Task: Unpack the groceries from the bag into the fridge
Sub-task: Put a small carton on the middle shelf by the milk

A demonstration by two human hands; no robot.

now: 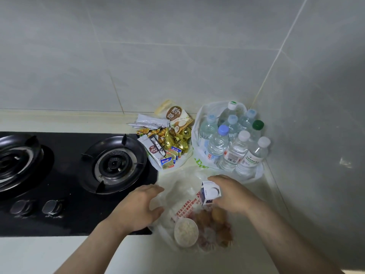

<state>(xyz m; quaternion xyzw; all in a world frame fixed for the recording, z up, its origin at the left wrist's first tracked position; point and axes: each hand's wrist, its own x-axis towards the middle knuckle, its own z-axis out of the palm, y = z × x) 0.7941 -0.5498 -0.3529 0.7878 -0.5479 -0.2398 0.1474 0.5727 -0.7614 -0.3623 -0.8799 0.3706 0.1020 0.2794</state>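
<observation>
Looking down from the head view, we see our right hand [232, 193] gripping a small carton [210, 192] over the plastic bag [177, 187], probably lifting it out, while our left hand [138, 206], loosely spread and holding nothing, seems to steady the bag's edge; no fridge is in view.

Home kitchen: gas hob [75, 175]; tiled wall [177, 56].

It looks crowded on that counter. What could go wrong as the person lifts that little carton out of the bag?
The thin bag lies loose, and the left hand is only at its edge. Lifting the carton with the right hand might drag the bag and tip the round tub in it. The water bottles stand packed just beyond that hand, so a careless swing could topple some.
</observation>
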